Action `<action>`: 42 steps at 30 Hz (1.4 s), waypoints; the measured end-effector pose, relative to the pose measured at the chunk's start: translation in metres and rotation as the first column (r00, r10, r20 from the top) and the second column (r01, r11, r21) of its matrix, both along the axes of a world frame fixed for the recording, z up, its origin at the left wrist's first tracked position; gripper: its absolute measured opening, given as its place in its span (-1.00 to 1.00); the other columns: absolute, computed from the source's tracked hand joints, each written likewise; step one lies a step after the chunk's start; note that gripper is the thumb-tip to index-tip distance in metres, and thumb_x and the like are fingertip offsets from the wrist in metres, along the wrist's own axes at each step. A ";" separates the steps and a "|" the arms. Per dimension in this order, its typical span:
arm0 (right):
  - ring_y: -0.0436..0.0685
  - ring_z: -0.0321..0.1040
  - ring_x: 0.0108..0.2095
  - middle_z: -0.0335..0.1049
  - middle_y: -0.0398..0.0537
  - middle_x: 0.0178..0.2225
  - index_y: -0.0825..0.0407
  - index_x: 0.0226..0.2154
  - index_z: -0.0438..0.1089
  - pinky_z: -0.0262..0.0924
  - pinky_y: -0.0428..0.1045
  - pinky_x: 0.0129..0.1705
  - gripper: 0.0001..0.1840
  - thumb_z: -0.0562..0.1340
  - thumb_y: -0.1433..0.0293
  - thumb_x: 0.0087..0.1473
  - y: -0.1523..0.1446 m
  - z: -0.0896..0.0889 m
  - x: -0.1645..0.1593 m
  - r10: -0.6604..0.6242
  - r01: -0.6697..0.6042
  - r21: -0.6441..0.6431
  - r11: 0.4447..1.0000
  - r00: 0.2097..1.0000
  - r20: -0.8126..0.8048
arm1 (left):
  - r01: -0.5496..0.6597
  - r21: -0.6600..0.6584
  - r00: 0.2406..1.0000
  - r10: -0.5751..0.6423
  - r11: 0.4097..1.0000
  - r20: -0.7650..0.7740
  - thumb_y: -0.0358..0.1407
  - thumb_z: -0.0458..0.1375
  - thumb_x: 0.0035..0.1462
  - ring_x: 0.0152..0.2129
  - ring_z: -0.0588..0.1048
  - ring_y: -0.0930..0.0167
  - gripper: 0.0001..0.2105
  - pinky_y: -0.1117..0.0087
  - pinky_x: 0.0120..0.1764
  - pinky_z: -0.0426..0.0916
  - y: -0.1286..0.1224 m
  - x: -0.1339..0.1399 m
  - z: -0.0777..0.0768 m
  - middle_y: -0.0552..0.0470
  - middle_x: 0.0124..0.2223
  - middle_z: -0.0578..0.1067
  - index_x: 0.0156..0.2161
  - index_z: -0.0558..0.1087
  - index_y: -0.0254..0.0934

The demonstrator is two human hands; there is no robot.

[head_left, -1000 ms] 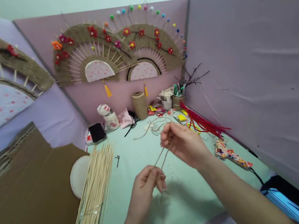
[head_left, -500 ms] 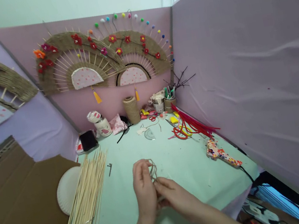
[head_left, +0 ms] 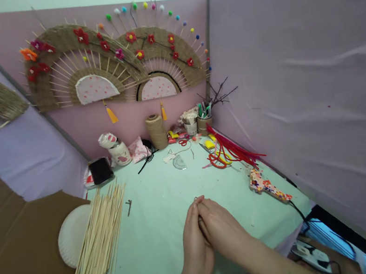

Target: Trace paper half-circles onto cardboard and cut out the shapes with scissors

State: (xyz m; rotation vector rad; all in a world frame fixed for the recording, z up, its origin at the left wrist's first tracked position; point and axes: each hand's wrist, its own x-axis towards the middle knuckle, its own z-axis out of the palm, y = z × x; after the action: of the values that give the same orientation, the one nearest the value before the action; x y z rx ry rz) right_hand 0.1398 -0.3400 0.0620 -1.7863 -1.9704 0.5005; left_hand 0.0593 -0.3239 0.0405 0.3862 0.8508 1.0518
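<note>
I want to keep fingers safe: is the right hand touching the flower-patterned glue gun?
Apart. The head view shows bare green tabletop between the right hand and the glue gun.

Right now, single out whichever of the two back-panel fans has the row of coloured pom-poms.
The right-hand fan: multicoloured pom-poms arc along its outer edge. The left-hand fan shows bare stick tips along its top instead.
</note>
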 end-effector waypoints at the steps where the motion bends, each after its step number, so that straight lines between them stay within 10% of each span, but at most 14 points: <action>1: 0.21 0.25 -0.28 0.36 0.16 -0.26 0.12 -0.26 0.35 0.13 0.08 -0.24 -0.69 -0.01 0.63 0.02 0.002 -0.008 -0.003 -0.049 0.047 0.056 0.997 0.998 0.046 | -0.032 -0.067 0.998 0.036 0.997 0.058 -0.27 0.19 0.05 -0.13 0.47 0.37 -0.80 0.40 -0.04 0.31 0.001 0.004 -0.001 -0.07 -0.12 0.54 -0.22 0.52 -0.29; 8: 0.31 0.13 -0.01 0.28 0.15 -0.08 0.04 -0.28 0.28 0.01 0.27 0.03 -0.82 0.15 0.53 -0.01 0.004 -0.021 0.015 -0.173 0.159 0.211 0.964 0.984 0.049 | 0.054 -0.286 0.977 0.008 0.957 0.212 -0.39 0.08 0.16 -0.31 0.52 0.42 -0.86 0.45 -0.21 0.41 0.003 0.021 -0.002 -0.07 -0.28 0.55 -0.27 0.49 -0.37; 12: 0.21 0.11 0.10 0.19 0.10 0.06 0.01 -0.13 0.26 0.09 0.16 0.08 -0.71 0.12 0.52 0.04 -0.007 0.001 0.038 0.098 -0.091 0.042 0.995 0.966 -0.238 | -0.064 -0.284 0.989 0.099 0.957 0.113 -0.38 0.11 0.15 -0.70 0.30 0.58 -0.81 0.59 -0.60 0.24 0.022 0.020 -0.004 0.14 -0.62 0.32 -0.50 0.35 -0.34; 15: 0.15 0.03 0.18 -0.06 0.03 0.24 -0.10 0.04 0.15 0.13 0.09 0.10 -0.52 0.22 0.35 0.05 -0.013 0.007 0.046 0.059 -0.087 -0.027 0.996 0.844 -0.533 | -0.112 -0.275 0.955 0.181 0.955 0.237 -0.30 -0.06 0.26 -0.80 0.01 0.61 -0.64 0.59 -0.71 -0.01 0.052 0.009 0.006 0.25 -0.70 0.00 -0.59 0.17 -0.28; 20: 0.17 0.30 0.00 0.08 0.14 0.18 -0.10 0.16 0.02 0.25 0.11 -0.08 -0.32 0.19 0.05 0.07 -0.003 -0.006 0.035 -0.288 -0.168 -0.342 0.924 0.279 -0.916 | -0.192 0.160 0.977 0.174 0.968 0.122 -0.29 -0.02 0.22 -0.70 0.11 0.56 -0.78 0.54 -0.55 0.15 0.066 0.017 0.029 0.21 -0.61 0.08 -0.48 0.24 -0.25; 22: 0.18 0.34 -0.06 0.29 0.12 0.04 -0.03 0.08 0.18 0.24 0.11 -0.09 -0.37 0.17 -0.01 0.05 0.005 -0.008 0.032 -0.340 -0.248 -0.332 0.910 0.011 -0.940 | -0.013 0.420 0.953 0.139 0.908 -0.270 -0.28 0.05 0.17 -0.57 0.29 0.49 -0.92 0.45 -0.39 0.26 0.055 0.029 0.023 0.14 -0.51 0.26 -0.29 0.36 -0.21; 25: 0.17 0.34 -0.10 0.44 0.02 -0.17 0.02 -0.13 0.38 0.22 0.06 -0.09 -0.53 0.29 0.09 -0.05 0.014 -0.006 0.034 -0.309 -0.122 -0.290 0.949 -0.183 -0.933 | 0.433 0.574 0.643 0.209 0.695 -0.737 -0.37 0.04 0.11 -0.21 0.37 0.29 -0.79 0.18 -0.04 0.22 0.042 0.039 0.002 -0.05 -0.25 0.42 -0.15 0.44 -0.19; 29: 0.11 0.36 -0.25 0.45 -0.06 -0.32 0.05 -0.26 0.43 0.21 0.01 -0.14 -0.66 0.34 0.21 -0.09 0.018 -0.010 0.045 -0.304 -0.076 -0.297 0.952 -0.090 -0.949 | 0.639 0.474 0.411 0.251 0.606 -0.876 -0.33 0.00 0.14 0.10 0.20 0.16 -0.66 -0.02 0.13 0.03 0.042 0.036 -0.018 -0.19 0.11 0.29 0.01 0.41 -0.23; 34: -0.03 0.21 -0.53 0.38 -0.11 -0.47 0.10 -0.33 0.46 0.14 -0.07 -0.41 -0.70 0.34 0.22 -0.11 0.030 -0.002 0.085 -0.337 0.094 -0.324 0.941 0.270 -0.902 | 0.642 0.563 0.730 -0.192 0.520 -0.655 -0.26 0.15 0.08 0.17 0.17 0.21 -0.46 0.14 0.14 0.16 0.046 0.017 -0.009 -0.13 0.26 0.14 0.19 0.22 -0.12; 36: -0.02 0.21 -0.50 0.39 -0.08 -0.42 0.08 -0.26 0.45 0.13 -0.06 -0.42 -0.67 0.31 0.22 -0.07 0.038 0.019 0.113 -0.295 0.348 -0.150 0.925 0.411 -0.863 | 0.566 0.597 0.818 -0.296 0.569 -0.494 -0.21 0.13 0.10 0.07 0.31 0.22 -0.60 0.18 0.05 0.27 0.048 0.007 -0.007 -0.16 0.18 0.26 0.08 0.37 -0.16; 38: 0.02 0.24 -0.45 0.35 -0.10 -0.37 -0.01 -0.22 0.41 0.15 -0.03 -0.37 -0.74 0.21 0.21 0.06 0.050 0.045 0.144 -0.188 0.671 0.300 0.678 0.553 -0.812 | 0.489 0.545 0.860 -0.273 0.681 -0.430 -0.18 0.10 0.14 -0.12 0.45 0.27 -0.73 0.22 -0.05 0.34 0.052 -0.002 -0.010 -0.15 -0.02 0.45 -0.10 0.48 -0.23; 41: 0.10 0.28 -0.30 0.24 -0.05 -0.23 -0.11 -0.10 0.28 0.18 0.09 -0.22 -0.73 0.01 0.21 0.20 0.085 0.070 0.189 -0.224 0.656 0.750 -0.085 0.721 -0.656 | 0.403 0.432 0.859 -0.171 0.807 -0.482 -0.18 0.10 0.14 -0.29 0.48 0.36 -0.78 0.31 -0.12 0.34 0.060 -0.007 -0.022 -0.05 -0.27 0.52 -0.25 0.51 -0.26; 42: 0.15 0.27 -0.20 0.22 0.00 -0.20 -0.07 -0.09 0.26 0.16 0.15 -0.13 -0.68 -0.08 0.22 0.23 0.103 0.070 0.201 -0.342 0.560 0.820 -0.117 0.753 -0.562 | 0.386 0.422 0.853 -0.144 0.820 -0.501 -0.19 0.11 0.13 -0.30 0.48 0.38 -0.79 0.33 -0.14 0.34 0.062 -0.007 -0.025 -0.03 -0.29 0.52 -0.27 0.51 -0.26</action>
State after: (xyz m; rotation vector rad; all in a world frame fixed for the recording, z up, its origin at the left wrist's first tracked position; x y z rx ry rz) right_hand 0.3412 -0.2374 0.1320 -1.1391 -0.7839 -0.8373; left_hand 0.0519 -0.2624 0.0154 1.2152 0.8779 0.9147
